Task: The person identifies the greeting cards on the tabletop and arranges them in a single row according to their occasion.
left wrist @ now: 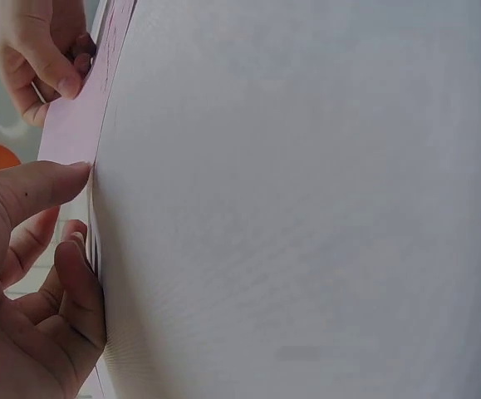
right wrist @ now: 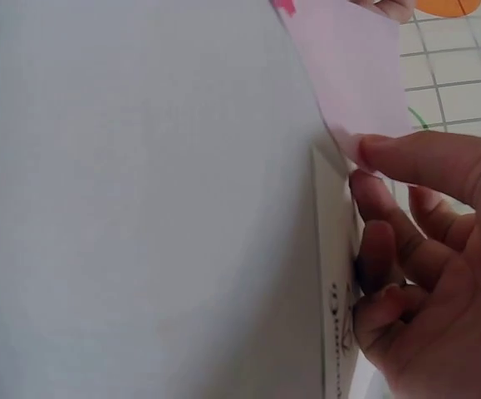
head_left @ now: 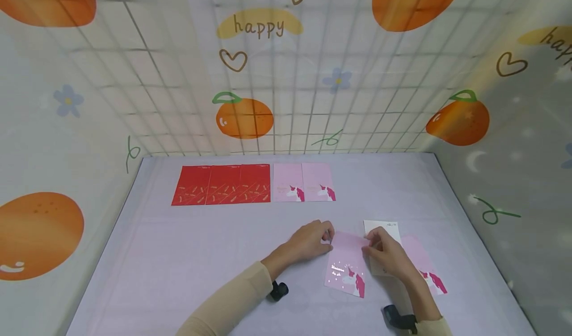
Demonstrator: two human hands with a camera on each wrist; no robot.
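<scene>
A pink unicorn card (head_left: 345, 261) lies tilted between the two hands, its unicorn printed at the lower right. The left hand (head_left: 315, 239) pinches its upper left edge; in the left wrist view the thumb (left wrist: 53, 183) rests on the pink paper. At the upper right corner the right hand (head_left: 388, 254) holds the card between thumb and fingers, as the right wrist view shows with the thumb (right wrist: 414, 160) over the pink paper (right wrist: 352, 66). Partly under the right hand is a white card (head_left: 389, 229) with small print near its top edge. Another pink unicorn card (head_left: 415, 250) lies to the right, partly hidden by the forearm.
Along the back of the white table (head_left: 178, 266) lies a row of red cards (head_left: 223, 184), followed on the right by two pink unicorn cards (head_left: 288, 182). A printed curtain (head_left: 178, 102) stands behind and at the sides of the table.
</scene>
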